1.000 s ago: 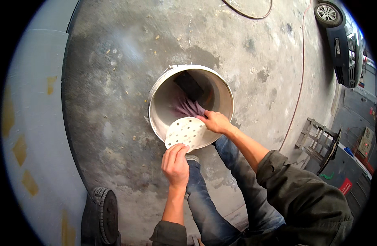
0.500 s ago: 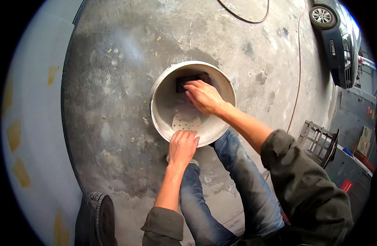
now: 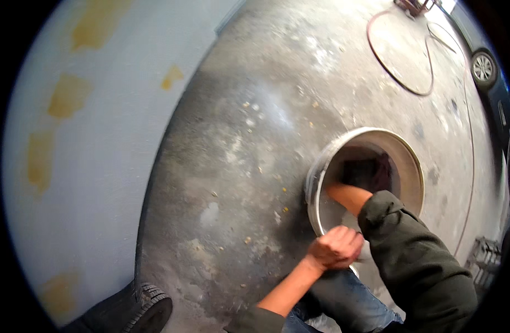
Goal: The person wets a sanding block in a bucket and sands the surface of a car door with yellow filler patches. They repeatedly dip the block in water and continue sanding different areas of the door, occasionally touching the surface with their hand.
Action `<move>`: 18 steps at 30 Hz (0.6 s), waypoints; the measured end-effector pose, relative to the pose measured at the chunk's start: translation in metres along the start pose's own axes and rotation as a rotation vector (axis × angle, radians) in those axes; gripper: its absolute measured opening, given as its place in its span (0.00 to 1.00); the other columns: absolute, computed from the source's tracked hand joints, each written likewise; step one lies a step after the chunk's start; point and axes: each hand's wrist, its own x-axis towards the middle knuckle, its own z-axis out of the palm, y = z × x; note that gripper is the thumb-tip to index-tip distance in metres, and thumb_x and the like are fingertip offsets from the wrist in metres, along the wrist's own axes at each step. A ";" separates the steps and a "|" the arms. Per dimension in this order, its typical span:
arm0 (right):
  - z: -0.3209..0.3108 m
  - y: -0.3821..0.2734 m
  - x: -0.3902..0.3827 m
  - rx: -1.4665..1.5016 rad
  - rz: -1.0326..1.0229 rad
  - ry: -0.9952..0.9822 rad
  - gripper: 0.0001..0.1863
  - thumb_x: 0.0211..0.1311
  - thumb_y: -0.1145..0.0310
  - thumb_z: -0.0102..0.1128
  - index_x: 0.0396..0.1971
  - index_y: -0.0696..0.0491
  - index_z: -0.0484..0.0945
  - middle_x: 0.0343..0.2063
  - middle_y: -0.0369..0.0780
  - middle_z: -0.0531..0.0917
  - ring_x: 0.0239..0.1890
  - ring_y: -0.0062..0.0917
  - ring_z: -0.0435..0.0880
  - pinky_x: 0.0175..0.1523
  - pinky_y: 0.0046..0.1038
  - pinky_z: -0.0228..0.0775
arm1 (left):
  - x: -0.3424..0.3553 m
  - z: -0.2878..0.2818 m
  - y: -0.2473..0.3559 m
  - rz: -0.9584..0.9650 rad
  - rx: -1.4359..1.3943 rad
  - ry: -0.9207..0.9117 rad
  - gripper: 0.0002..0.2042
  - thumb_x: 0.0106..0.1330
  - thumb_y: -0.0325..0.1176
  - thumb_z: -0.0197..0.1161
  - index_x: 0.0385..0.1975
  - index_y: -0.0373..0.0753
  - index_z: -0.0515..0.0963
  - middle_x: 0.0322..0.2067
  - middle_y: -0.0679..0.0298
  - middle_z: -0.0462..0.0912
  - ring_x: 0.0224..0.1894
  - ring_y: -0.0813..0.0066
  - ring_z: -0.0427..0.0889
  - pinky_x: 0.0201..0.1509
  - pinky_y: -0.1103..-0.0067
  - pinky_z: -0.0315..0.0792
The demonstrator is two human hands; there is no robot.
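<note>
A round pale bucket (image 3: 408, 166) stands on the floor right of the middle, and I look into its mouth. My left hand (image 3: 337, 247) is closed at its near rim, with the fingers curled and seemingly gripping the edge. Deep inside the bucket is my right hand (image 3: 339, 192), blurred, its fingers hidden below the wrist. Beside it in the bucket lie a dark block-like thing (image 3: 357, 171) and a dark reddish piece (image 3: 383, 171), perhaps cloth.
On the left is a large grey panel (image 3: 110, 166) with yellowish patches, and a tyre (image 3: 149, 308) below it. A reddish hose (image 3: 402, 83) loops across the concrete floor (image 3: 238, 183). A parked car's wheel (image 3: 482, 67) shows at far right, above a metal rack (image 3: 484, 255).
My view has shifted left, so the bucket sits farther right and lower. My right hand has reached deeper into the bucket. My left hand's fingers are more curled, and the perforated pale disc is out of sight.
</note>
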 end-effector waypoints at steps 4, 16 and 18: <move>0.049 0.016 -0.050 0.071 0.018 0.053 0.16 0.59 0.72 0.54 0.45 0.56 0.84 0.49 0.51 0.84 0.54 0.43 0.82 0.58 0.41 0.73 | -0.003 0.005 -0.001 0.000 0.000 0.052 0.07 0.56 0.33 0.63 0.21 0.42 0.72 0.20 0.67 0.71 0.24 0.72 0.76 0.27 0.78 0.71; 0.095 0.030 -0.061 0.217 0.082 0.279 0.13 0.61 0.70 0.55 0.42 0.55 0.85 0.45 0.49 0.85 0.50 0.43 0.84 0.55 0.42 0.74 | -0.006 0.009 0.008 -0.061 0.244 -0.028 0.07 0.63 0.36 0.62 0.24 0.45 0.76 0.20 0.67 0.77 0.24 0.70 0.80 0.27 0.75 0.74; 0.098 0.036 -0.057 0.227 0.086 0.290 0.13 0.62 0.70 0.55 0.42 0.55 0.85 0.44 0.49 0.85 0.49 0.43 0.84 0.55 0.42 0.75 | -0.005 0.010 0.011 -0.072 0.227 -0.007 0.06 0.63 0.36 0.62 0.25 0.44 0.77 0.21 0.66 0.77 0.26 0.69 0.81 0.30 0.74 0.74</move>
